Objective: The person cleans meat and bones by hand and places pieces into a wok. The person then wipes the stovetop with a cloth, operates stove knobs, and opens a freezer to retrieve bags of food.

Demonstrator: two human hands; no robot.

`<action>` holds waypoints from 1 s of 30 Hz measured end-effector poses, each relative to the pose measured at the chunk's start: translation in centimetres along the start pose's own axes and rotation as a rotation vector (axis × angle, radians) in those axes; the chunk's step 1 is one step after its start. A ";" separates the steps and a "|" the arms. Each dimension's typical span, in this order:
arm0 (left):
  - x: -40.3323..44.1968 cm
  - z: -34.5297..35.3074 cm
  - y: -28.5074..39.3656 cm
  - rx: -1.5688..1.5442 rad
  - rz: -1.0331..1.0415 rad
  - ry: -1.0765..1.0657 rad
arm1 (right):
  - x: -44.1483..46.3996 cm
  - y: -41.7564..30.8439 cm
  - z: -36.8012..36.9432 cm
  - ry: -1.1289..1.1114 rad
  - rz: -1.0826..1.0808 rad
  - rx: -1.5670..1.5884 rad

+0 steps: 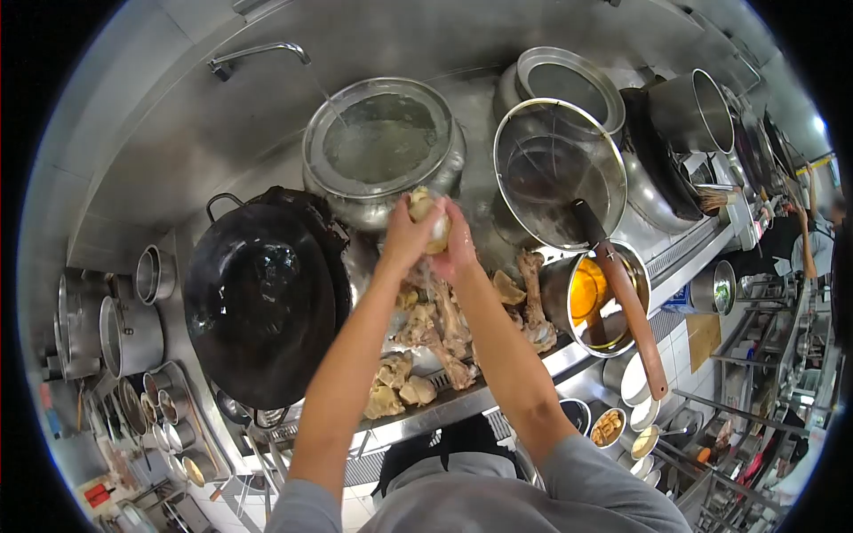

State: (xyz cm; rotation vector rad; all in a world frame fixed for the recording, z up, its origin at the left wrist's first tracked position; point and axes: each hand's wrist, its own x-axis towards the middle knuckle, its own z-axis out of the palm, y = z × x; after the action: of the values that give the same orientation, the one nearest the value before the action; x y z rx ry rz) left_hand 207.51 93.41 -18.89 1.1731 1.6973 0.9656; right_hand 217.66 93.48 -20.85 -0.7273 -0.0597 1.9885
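Observation:
Both hands hold one pale, yellowish wet piece (pixel 437 233) between them, just in front of the big steel pot of water (pixel 384 202). My left hand (pixel 410 233) has its fingers wrapped round the piece from the left. My right hand (pixel 458 242) presses on it from the right. What the piece is, I cannot make out for certain. Below the hands, meaty bones (pixel 450 324) and yellowish chunks (pixel 384 401) lie on the steel surface, partly hidden by my forearms.
A tap (pixel 267 51) runs into the water pot. A large black wok (pixel 262 302) stands left. To the right are a round strainer (pixel 560 233), a pot with orange liquid (pixel 586 293), a wooden handle (pixel 633 320) and another large pot (pixel 569 84). A person (pixel 800 240) is far right.

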 end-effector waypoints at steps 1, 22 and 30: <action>-0.5 0.1 0.2 0.001 0.000 0.003 | -0.3 0.1 -0.2 0.013 0.008 -0.020; -4.1 -4.8 2.0 -1.030 -0.133 -0.118 | -5.3 -1.6 4.1 0.248 -0.159 -1.122; -8.0 -18.5 2.4 -0.046 0.113 0.180 | -8.9 -4.4 -9.2 0.359 -0.669 -1.735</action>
State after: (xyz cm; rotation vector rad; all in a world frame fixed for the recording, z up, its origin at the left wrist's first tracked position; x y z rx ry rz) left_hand 192.82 84.00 -8.53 1.1923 1.7538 1.2045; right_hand 228.84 86.17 -22.77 -1.7444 -1.6799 0.7251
